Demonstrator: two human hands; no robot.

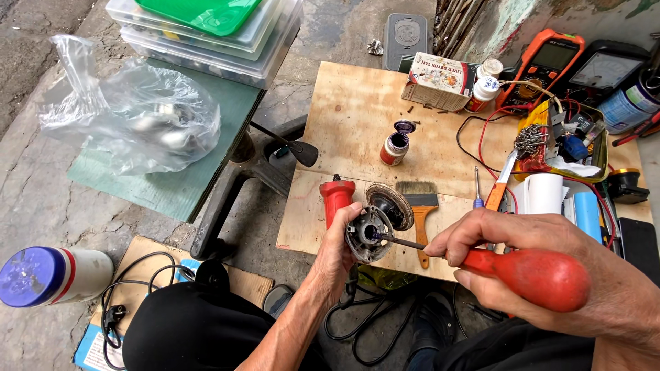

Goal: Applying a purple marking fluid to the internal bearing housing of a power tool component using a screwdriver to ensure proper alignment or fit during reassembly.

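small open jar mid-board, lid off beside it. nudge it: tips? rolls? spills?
The small jar stands upright on the plywood board, taller than wide, so a sideways push would probably tip it. It looks round, so once down it would likely roll. Its lid lies apart beside it, so anything inside could spill. Weight can't be judged from this view.

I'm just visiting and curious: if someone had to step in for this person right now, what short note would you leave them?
Left hand: grips the round metal housing, open face turned up, over the near edge of the board.
Right hand: holds the red-handled screwdriver, tip inside the housing.
Nearby on the board: red tool body, abrasive disc, paintbrush, small open jar with its lid beside it.
Done: the housing is off the red body.
Left: whether the screw inside is going in or out cannot be told; the parts still lie separate.
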